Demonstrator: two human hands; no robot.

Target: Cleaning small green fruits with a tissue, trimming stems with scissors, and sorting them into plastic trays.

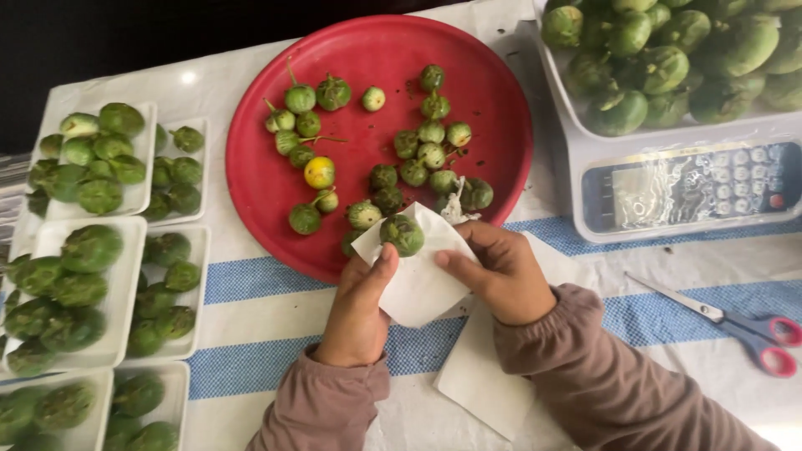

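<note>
My left hand point(359, 305) and my right hand point(501, 271) together hold a white square tray point(418, 280) over the near edge of a red round plate point(259, 179). One small green eggplant point(403, 234) sits on the tray's far corner, next to my left thumb. Several small green eggplants point(422, 154) and one yellow one point(319, 172) lie loose on the plate. A second white tray point(476, 376) lies on the cloth under my right wrist.
White trays filled with green eggplants point(92, 276) line the left side. A weighing scale point(685, 179) at the right carries a pile of larger green eggplants point(668, 58). Scissors with pink handles point(735, 326) lie on the striped cloth point(251, 292).
</note>
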